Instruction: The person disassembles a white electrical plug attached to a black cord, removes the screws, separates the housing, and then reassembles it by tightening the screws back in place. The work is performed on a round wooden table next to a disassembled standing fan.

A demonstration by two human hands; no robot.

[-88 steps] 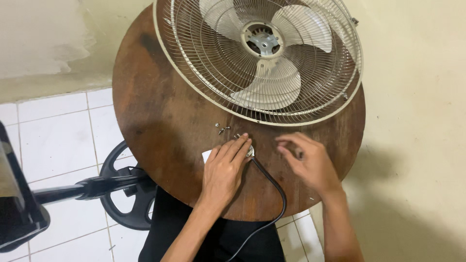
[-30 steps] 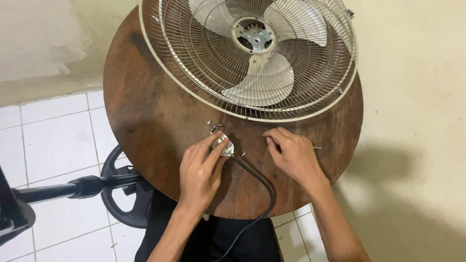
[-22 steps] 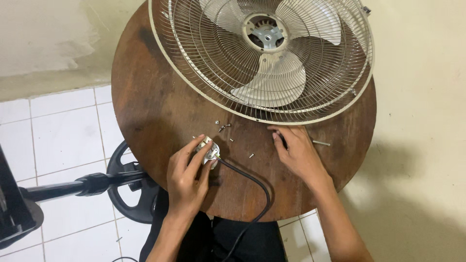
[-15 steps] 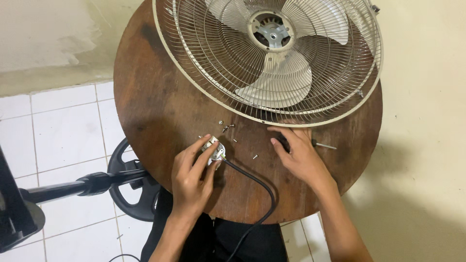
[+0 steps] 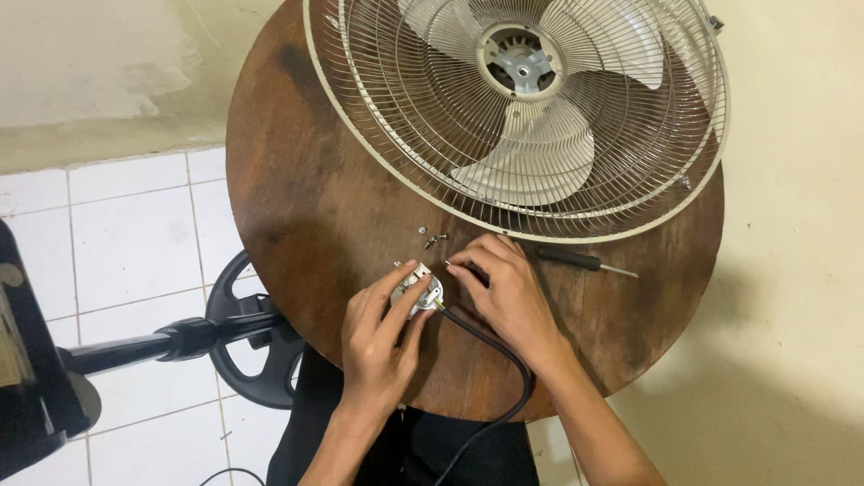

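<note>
Right hand [image 5: 508,292] now at open plug [image 5: 418,293]

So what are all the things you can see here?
Table: one, round, dark brown wood, centre.
Fan: one, cream cage and blades, lying on the table's far side.
Screws: a few, silver, loose on the table near the cage.
Screwdriver: one, black handle, on the table right of the hands.
Small part: one, white and metal, near table edge.
Cable: one, black, running from the part off the table.
Stand: one, black, on the white floor tiles, left.
Left hand: holds the part.
Right hand: fingertips by the part.
</note>
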